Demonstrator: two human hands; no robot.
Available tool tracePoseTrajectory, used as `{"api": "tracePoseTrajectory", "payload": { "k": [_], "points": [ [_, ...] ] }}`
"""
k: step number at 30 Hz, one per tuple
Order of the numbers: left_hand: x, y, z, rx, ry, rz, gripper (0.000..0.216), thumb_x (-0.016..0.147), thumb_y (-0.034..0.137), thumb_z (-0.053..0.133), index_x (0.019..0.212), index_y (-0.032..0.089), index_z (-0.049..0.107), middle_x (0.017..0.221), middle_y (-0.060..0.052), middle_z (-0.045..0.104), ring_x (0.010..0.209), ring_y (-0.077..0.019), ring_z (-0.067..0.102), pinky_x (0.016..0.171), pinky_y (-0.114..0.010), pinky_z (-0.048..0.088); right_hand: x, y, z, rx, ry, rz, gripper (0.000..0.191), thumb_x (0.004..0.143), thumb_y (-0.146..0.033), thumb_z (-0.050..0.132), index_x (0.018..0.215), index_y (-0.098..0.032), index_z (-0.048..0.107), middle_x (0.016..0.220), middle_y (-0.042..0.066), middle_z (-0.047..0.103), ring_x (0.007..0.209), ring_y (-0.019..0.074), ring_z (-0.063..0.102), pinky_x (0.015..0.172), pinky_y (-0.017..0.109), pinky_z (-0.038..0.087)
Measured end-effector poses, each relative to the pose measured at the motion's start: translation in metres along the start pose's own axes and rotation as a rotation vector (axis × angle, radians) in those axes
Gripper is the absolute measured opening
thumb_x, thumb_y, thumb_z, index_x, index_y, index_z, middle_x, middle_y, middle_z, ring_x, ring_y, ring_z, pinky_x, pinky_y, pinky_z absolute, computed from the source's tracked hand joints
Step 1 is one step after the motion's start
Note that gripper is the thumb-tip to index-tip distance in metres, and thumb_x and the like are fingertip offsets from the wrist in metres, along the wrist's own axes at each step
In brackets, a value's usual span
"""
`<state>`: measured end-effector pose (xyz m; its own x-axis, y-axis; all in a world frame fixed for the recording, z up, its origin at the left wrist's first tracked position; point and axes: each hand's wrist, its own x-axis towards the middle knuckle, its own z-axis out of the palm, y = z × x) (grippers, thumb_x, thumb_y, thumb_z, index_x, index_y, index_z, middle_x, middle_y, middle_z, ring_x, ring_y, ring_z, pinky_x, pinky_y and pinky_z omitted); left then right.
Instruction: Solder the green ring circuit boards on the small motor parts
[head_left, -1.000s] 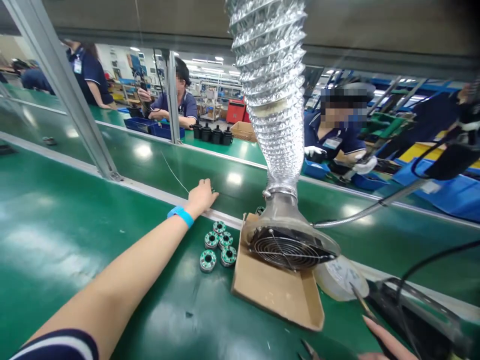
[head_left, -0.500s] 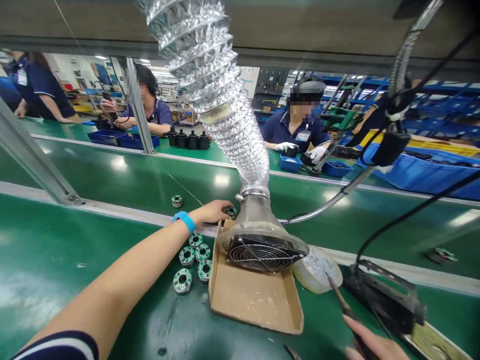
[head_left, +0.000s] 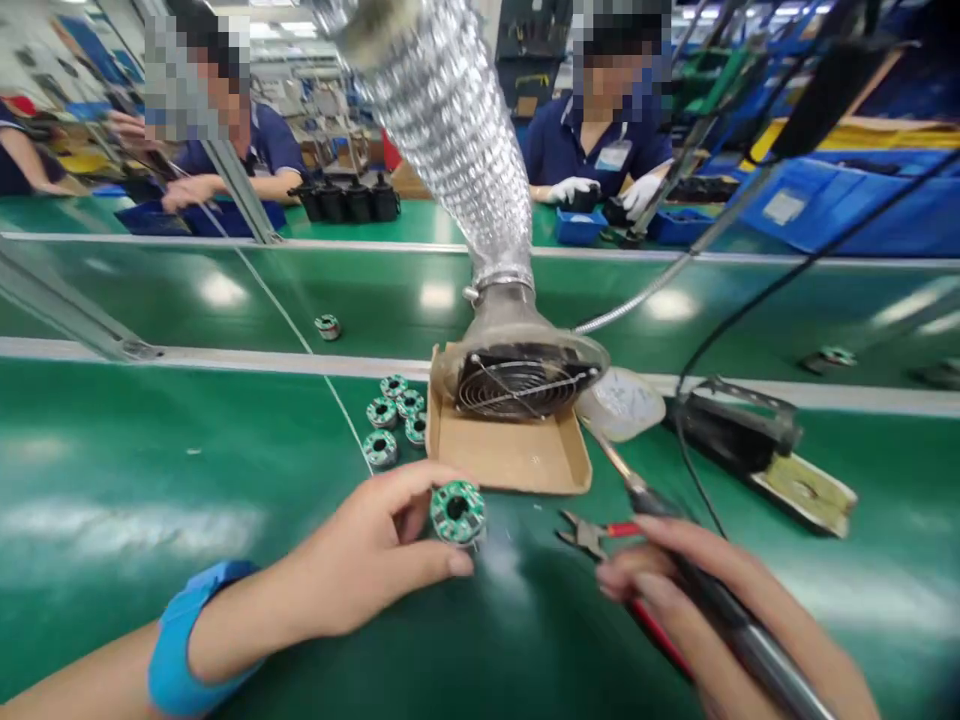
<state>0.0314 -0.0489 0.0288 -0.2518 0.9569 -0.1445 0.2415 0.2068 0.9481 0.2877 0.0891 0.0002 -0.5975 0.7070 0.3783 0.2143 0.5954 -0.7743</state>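
Left hand (head_left: 360, 550) clamped on a ring-shaped green circuit board (head_left: 458, 512), thumb and curled fingers pinching only the rim, leaving the face and centre hole exposed to the work. Board just above the green belt or resting on it, hard to say from this angle. Right hand (head_left: 675, 610) well apart, wrapped pen-style round a soldering iron (head_left: 739, 640), with the tip angled up and left, just beside the corner of a cardboard tray (head_left: 510, 465). Red-handled pliers (head_left: 592, 535) lying under those fingers, probably kept there for a short reach.

Around the board, five more boards (head_left: 409, 403) bunched beside the tray's left wall, close to the left hand for easy picking. Above the tray, a fume extractor hood (head_left: 517, 385) with a wire fan guard, placed near the iron to catch smoke, and a foil duct (head_left: 442, 130) rising from it.

To the right, an iron stand (head_left: 739, 425) and a yellow sponge (head_left: 806, 490), within the right hand's side of the belt. Open green belt (head_left: 150, 450) stretching left and in front of the tray, giving both forearms room, with a pale metal rail (head_left: 225, 362) marking the far edge.
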Motion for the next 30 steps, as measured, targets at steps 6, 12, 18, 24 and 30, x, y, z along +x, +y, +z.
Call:
{"api": "tracePoseTrajectory", "payload": {
  "k": [6, 12, 18, 24, 30],
  "points": [
    [-0.012, 0.001, 0.034, -0.020, -0.242, 0.034, 0.030, 0.086, 0.040, 0.074, 0.110, 0.022, 0.073, 0.101, -0.004, 0.065, 0.090, -0.0207, 0.060, 0.080, -0.030, 0.051, 0.015, -0.049, 0.015, 0.153, -0.223, 0.048, 0.049, 0.095, -0.016, 0.060, 0.136, -0.039, 0.046, 0.095, -0.005, 0.069, 0.084, 0.0093, 0.068, 0.074, 0.016, 0.056],
    [-0.018, 0.001, 0.036, 0.009, -0.296, 0.047, 0.024, 0.088, 0.041, 0.072, 0.105, 0.024, 0.074, 0.084, 0.001, 0.054, 0.077, -0.0165, 0.052, 0.069, -0.027, 0.044, 0.020, -0.053, 0.026, 0.363, -0.337, 0.200, 0.045, 0.090, -0.012, 0.060, 0.129, -0.035, 0.051, 0.090, -0.008, 0.068, 0.075, 0.0065, 0.065, 0.063, 0.014, 0.051],
    [-0.017, 0.007, 0.037, 0.067, -0.300, 0.040, 0.022, 0.089, 0.041, 0.071, 0.101, 0.022, 0.074, 0.083, 0.001, 0.057, 0.077, -0.0171, 0.052, 0.068, -0.028, 0.040, 0.024, -0.056, 0.033, 0.369, -0.360, 0.183, 0.040, 0.090, -0.010, 0.057, 0.123, -0.033, 0.051, 0.085, -0.009, 0.064, 0.063, 0.0048, 0.058, 0.053, 0.015, 0.043],
    [-0.010, 0.000, 0.044, 0.203, -0.228, 0.012, 0.022, 0.087, 0.035, 0.069, 0.106, 0.024, 0.069, 0.090, 0.000, 0.061, 0.084, -0.0206, 0.056, 0.073, -0.032, 0.041, 0.011, -0.038, 0.044, 0.335, -0.330, 0.095, 0.040, 0.095, -0.016, 0.054, 0.129, -0.034, 0.045, 0.093, -0.005, 0.062, 0.076, 0.0090, 0.064, 0.069, 0.021, 0.054],
    [-0.002, -0.015, 0.051, 0.358, -0.095, -0.074, 0.027, 0.083, 0.024, 0.061, 0.109, 0.021, 0.054, 0.106, -0.005, 0.063, 0.096, -0.0261, 0.059, 0.082, -0.041, 0.044, -0.003, -0.020, 0.062, -0.071, -0.272, 0.012, 0.056, 0.087, -0.020, 0.068, 0.136, -0.028, 0.044, 0.108, 0.006, 0.065, 0.095, 0.0226, 0.068, 0.084, 0.042, 0.061]
  ]
}}
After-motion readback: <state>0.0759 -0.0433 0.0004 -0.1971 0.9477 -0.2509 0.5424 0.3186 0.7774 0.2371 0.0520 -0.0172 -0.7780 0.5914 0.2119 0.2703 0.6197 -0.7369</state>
